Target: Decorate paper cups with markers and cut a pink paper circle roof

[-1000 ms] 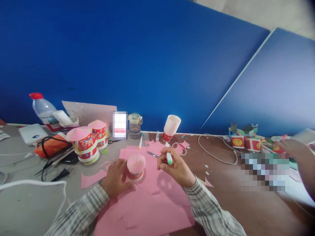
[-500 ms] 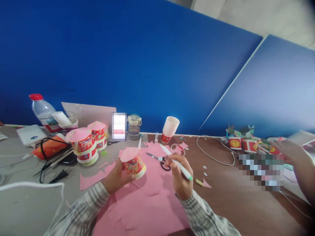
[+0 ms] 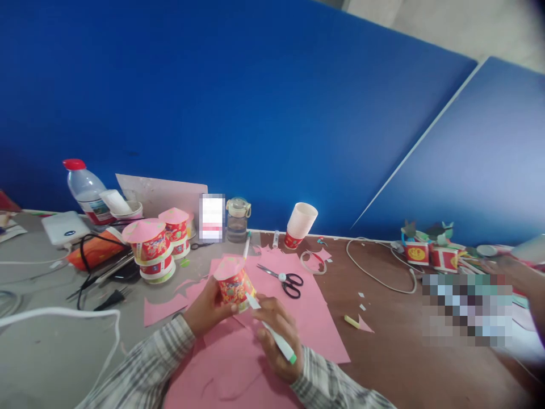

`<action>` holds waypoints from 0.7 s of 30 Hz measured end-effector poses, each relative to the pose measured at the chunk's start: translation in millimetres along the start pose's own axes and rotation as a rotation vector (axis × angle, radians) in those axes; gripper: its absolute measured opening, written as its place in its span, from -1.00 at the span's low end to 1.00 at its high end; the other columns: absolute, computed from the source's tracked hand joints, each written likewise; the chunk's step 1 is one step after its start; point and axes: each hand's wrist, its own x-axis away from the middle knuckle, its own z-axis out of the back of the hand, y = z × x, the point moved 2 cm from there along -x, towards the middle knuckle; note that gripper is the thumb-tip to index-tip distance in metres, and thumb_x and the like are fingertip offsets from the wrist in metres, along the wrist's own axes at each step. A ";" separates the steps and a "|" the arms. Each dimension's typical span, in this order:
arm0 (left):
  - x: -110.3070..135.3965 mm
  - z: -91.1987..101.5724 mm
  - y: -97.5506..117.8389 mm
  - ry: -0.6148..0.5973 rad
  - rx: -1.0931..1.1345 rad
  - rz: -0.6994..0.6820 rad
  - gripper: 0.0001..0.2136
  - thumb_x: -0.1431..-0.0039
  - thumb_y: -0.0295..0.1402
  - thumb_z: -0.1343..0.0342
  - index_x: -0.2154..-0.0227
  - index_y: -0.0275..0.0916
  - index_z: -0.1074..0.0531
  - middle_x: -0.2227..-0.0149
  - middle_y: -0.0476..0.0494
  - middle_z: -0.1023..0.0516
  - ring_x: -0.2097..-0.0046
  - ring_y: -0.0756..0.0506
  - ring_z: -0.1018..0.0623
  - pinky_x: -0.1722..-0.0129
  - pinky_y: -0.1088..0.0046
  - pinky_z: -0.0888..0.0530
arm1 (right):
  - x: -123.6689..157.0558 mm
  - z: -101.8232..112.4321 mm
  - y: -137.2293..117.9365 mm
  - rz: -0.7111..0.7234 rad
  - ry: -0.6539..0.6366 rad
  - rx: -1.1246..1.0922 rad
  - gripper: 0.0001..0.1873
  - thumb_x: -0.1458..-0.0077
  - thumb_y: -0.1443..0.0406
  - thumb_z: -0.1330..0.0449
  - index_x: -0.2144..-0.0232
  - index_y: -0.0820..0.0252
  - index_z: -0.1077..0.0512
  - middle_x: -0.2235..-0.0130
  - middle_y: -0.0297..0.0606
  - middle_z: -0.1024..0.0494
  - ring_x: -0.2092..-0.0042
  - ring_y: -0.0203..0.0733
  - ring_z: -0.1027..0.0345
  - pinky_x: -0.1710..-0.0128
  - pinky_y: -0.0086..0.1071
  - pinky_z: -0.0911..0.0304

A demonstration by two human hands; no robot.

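The left hand (image 3: 209, 313) has its fingers clamped on a red patterned paper cup (image 3: 234, 286) with a pink conical paper roof. Right of this cup, the right hand (image 3: 279, 338) has its fingers closed around a slim white plastic marker (image 3: 280, 343) with a green end. Black-handled metal scissors (image 3: 283, 277) lie right of the cup; flat pink paper (image 3: 321, 335) spreads beneath it.

A blue partition (image 3: 255, 102) backs the desk (image 3: 392, 346). Leftward, a red-capped bottle (image 3: 88, 192) stands near a white power bank (image 3: 65, 228) and an orange packet (image 3: 101, 251); a black plug (image 3: 111, 299) lies closer. A lidded water jar (image 3: 237, 225) stands by the partition. Rightward, a white cable (image 3: 385, 286) loops near 2 red cups (image 3: 417, 253).
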 end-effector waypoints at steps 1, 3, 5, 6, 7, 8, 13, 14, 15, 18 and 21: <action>-0.2 0.2 -0.7 0.002 0.002 0.004 -0.52 0.33 -0.22 -0.24 0.27 -0.27 -0.29 0.31 -0.17 -0.50 0.26 -0.22 -0.47 0.29 0.20 -0.43 | 0.3 -0.6 0.7 0.003 -0.002 -0.001 -0.59 -0.02 0.29 -0.06 0.14 -0.43 -0.29 0.29 -0.35 -0.49 0.14 0.01 -0.43 0.13 -0.08 -0.40; -0.6 0.8 -3.1 0.014 -0.018 0.020 -0.52 0.34 -0.21 -0.25 0.28 -0.27 -0.29 0.34 -0.14 -0.50 0.26 -0.22 -0.46 0.29 0.21 -0.43 | 0.6 -1.1 1.5 0.015 0.014 0.002 -0.58 -0.03 0.33 -0.06 0.13 -0.38 -0.30 0.27 -0.34 -0.49 0.13 -0.01 -0.43 0.14 -0.10 -0.42; -0.9 1.7 -5.9 0.043 -0.055 0.039 -0.52 0.36 -0.22 -0.26 0.29 -0.25 -0.30 0.36 -0.11 -0.50 0.26 -0.22 -0.46 0.28 0.20 -0.42 | 0.4 -0.9 1.6 0.041 0.047 0.001 -0.59 -0.02 0.38 -0.07 0.14 -0.26 -0.33 0.27 -0.30 -0.50 0.13 -0.02 -0.43 0.16 -0.13 -0.43; -1.1 2.3 -7.0 0.066 -0.068 0.046 -0.52 0.37 -0.23 -0.26 0.30 -0.25 -0.30 0.37 -0.10 -0.51 0.26 -0.22 -0.46 0.29 0.20 -0.41 | 0.1 -0.6 1.5 0.058 0.065 -0.003 -0.61 -0.01 0.41 -0.08 0.15 -0.19 -0.36 0.27 -0.28 -0.50 0.14 -0.02 -0.43 0.16 -0.15 -0.44; -1.2 2.9 -7.8 0.089 -0.075 0.051 -0.53 0.39 -0.24 -0.27 0.31 -0.24 -0.31 0.37 -0.10 -0.51 0.27 -0.22 -0.46 0.29 0.21 -0.41 | -0.4 -0.3 1.4 0.075 0.083 -0.006 -0.63 0.00 0.44 -0.09 0.17 -0.11 -0.39 0.28 -0.26 -0.50 0.15 -0.03 -0.44 0.16 -0.16 -0.44; -1.3 3.4 -8.2 0.110 -0.077 0.053 -0.54 0.39 -0.25 -0.27 0.32 -0.24 -0.32 0.38 -0.10 -0.51 0.28 -0.22 -0.46 0.30 0.21 -0.42 | -0.8 -0.2 1.3 0.092 0.097 -0.008 -0.64 0.01 0.46 -0.09 0.19 -0.04 -0.41 0.29 -0.24 -0.50 0.15 -0.03 -0.44 0.16 -0.17 -0.44; -1.6 3.5 -6.8 0.148 -0.063 0.046 -0.57 0.39 -0.26 -0.27 0.35 -0.23 -0.32 0.38 -0.10 -0.50 0.32 -0.21 -0.47 0.34 0.23 -0.41 | -2.3 -1.2 3.7 0.107 0.111 -0.013 -0.68 0.03 0.50 -0.11 0.22 0.11 -0.43 0.30 -0.20 -0.50 0.15 -0.04 -0.43 0.13 -0.21 -0.42; -1.6 3.2 -6.1 0.148 -0.060 0.043 -0.56 0.40 -0.26 -0.27 0.35 -0.23 -0.32 0.38 -0.09 -0.50 0.32 -0.21 -0.47 0.34 0.23 -0.41 | -2.3 -1.7 4.3 0.101 0.108 -0.014 -0.68 0.03 0.50 -0.11 0.22 0.12 -0.43 0.29 -0.19 -0.49 0.14 -0.04 -0.43 0.13 -0.21 -0.41; -1.7 2.9 -5.3 0.147 -0.059 0.041 -0.56 0.40 -0.26 -0.28 0.35 -0.23 -0.32 0.38 -0.09 -0.50 0.32 -0.21 -0.47 0.34 0.23 -0.41 | -2.1 -2.2 4.8 0.098 0.103 -0.015 -0.68 0.03 0.50 -0.11 0.21 0.12 -0.43 0.29 -0.19 -0.49 0.14 -0.05 -0.42 0.13 -0.22 -0.41; -2.2 1.8 -3.3 0.137 -0.053 0.038 -0.57 0.39 -0.27 -0.27 0.35 -0.24 -0.34 0.39 -0.10 -0.51 0.32 -0.21 -0.47 0.34 0.24 -0.41 | -1.2 -3.6 5.2 0.090 0.081 -0.020 -0.68 0.02 0.50 -0.11 0.20 0.11 -0.43 0.28 -0.21 -0.49 0.14 -0.07 -0.41 0.11 -0.23 -0.40; -2.4 1.1 -2.7 0.121 -0.043 0.038 -0.58 0.37 -0.26 -0.26 0.35 -0.26 -0.35 0.39 -0.12 -0.51 0.32 -0.21 -0.47 0.34 0.24 -0.41 | -0.6 -4.6 3.9 0.097 0.050 -0.013 -0.68 0.02 0.50 -0.12 0.21 0.12 -0.43 0.29 -0.22 -0.48 0.15 -0.08 -0.41 0.04 -0.21 -0.36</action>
